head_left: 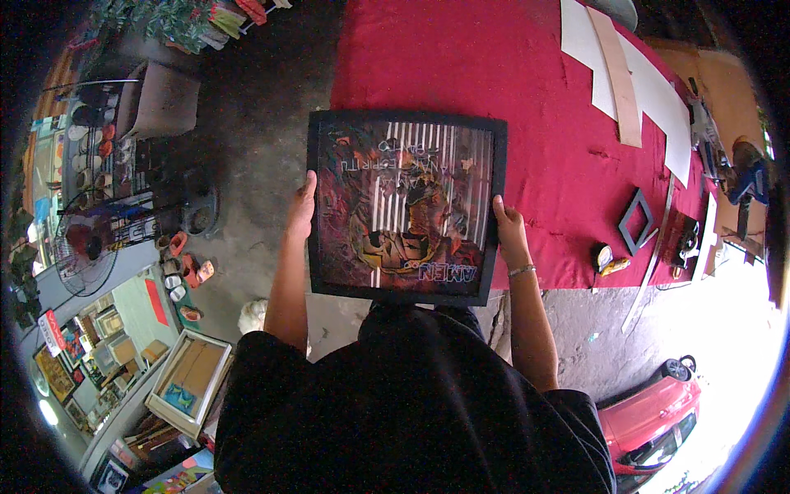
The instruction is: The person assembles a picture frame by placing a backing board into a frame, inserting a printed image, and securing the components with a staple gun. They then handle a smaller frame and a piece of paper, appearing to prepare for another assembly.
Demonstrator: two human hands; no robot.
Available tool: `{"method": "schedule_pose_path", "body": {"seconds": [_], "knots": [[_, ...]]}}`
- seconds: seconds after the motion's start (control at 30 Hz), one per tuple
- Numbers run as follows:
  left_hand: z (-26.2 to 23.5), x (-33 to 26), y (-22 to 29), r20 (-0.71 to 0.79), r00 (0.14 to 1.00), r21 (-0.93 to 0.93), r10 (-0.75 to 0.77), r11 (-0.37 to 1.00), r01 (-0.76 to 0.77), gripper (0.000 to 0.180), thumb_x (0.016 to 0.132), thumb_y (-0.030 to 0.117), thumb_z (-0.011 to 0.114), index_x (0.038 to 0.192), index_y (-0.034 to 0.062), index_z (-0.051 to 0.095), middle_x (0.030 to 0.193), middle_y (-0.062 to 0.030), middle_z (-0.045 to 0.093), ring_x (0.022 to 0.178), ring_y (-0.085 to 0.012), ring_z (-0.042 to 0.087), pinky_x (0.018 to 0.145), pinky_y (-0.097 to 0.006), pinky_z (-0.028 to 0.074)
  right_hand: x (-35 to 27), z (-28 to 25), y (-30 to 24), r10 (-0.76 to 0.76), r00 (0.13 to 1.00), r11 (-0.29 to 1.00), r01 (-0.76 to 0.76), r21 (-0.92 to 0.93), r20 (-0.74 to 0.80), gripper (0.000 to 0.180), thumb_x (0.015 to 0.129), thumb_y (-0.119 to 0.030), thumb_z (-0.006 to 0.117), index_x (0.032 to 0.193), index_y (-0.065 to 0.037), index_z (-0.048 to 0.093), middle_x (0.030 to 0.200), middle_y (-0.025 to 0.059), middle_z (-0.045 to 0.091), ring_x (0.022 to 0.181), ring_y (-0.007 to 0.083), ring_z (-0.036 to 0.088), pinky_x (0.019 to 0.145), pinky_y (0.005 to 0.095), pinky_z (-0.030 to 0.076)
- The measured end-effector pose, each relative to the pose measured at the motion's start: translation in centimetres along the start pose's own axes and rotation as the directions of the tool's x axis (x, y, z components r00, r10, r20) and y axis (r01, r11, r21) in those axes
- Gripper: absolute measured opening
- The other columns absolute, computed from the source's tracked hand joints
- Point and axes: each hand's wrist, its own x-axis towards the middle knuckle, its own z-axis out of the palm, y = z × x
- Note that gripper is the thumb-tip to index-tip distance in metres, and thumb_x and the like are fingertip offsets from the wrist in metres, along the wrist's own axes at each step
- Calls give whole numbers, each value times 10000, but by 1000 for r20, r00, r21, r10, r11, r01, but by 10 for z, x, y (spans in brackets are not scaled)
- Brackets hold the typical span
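Between my two hands I hold a framed picture [407, 300] with a wide black frame, in front of my body and partly over the red cloth. Its face shows dark, colourful artwork with lettering upside down to me, and bright striped reflections lie across the glass. My left hand [303, 207] grips the left side of the frame, thumb along the edge. On the opposite side my right hand [511, 230] grips the frame, a bracelet on that wrist. The fingers of both hands are partly hidden behind the frame.
A table with red cloth [428, 58] stretches ahead and right. On it lie white board pieces [666, 136], a small black frame [635, 221], a tape measure [604, 257] and a long ruler [650, 280]. Left are a fan [86, 243], slippers [191, 270] and a box [164, 99].
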Motion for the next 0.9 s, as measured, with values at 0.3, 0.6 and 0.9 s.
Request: {"method": "schedule_pose_path", "body": {"seconds": [0.3, 0.6, 0.9], "knots": [[-23, -34, -3, 91, 996, -119, -15, 993, 26, 980, 844, 706, 547, 1420, -66, 364, 1420, -173, 458, 1275, -282, 469, 1053, -415, 377, 4, -13, 17, 101, 993, 992, -96, 86, -55, 472, 980, -475, 525, 923, -30, 670, 774, 16, 652, 639, 107, 602, 573, 277, 493], [-56, -198, 92, 17, 955, -157, 296, 944, -290, 510, 948, 494, 568, 1119, 17, 630, 1025, -57, 678, 881, -142, 661, 804, -298, 531, -95, -29, -80, 97, 992, 968, -112, 224, 77, 506, 1006, -491, 452, 933, -30, 646, 718, -22, 589, 556, 69, 491, 501, 242, 399], [-76, -218, 93, 52, 957, -202, 287, 941, -271, 632, 938, 560, 527, 1292, 36, 553, 1243, -70, 608, 1075, -182, 607, 952, -340, 471, -133, -39, -109, 22, 996, 965, -45, 260, 90, 511, 1009, -461, 463, 1067, 14, 644, 895, 52, 680, 714, 115, 633, 634, 275, 507]]}}
